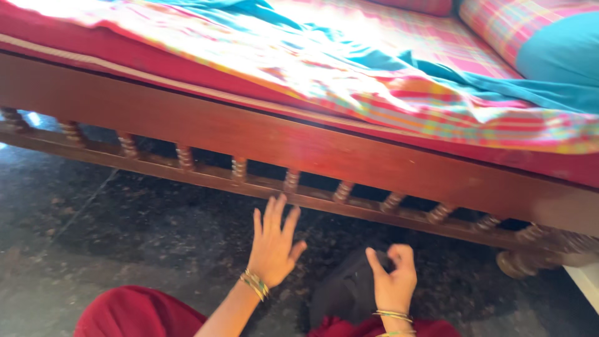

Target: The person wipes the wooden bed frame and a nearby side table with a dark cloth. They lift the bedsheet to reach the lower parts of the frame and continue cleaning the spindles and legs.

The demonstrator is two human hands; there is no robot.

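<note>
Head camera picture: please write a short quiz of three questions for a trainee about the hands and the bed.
1. True or false: the left hand is spread open, fingers toward the lower rail of the wooden bed frame.
2. What does the right hand grip?
A. a dark cloth
B. a white cup
C. a broom
3. Fill in: the bed is covered by a checked ____ with a teal cloth over it.

Key
1. True
2. A, the dark cloth, down on the dark floor
3. sheet
</note>
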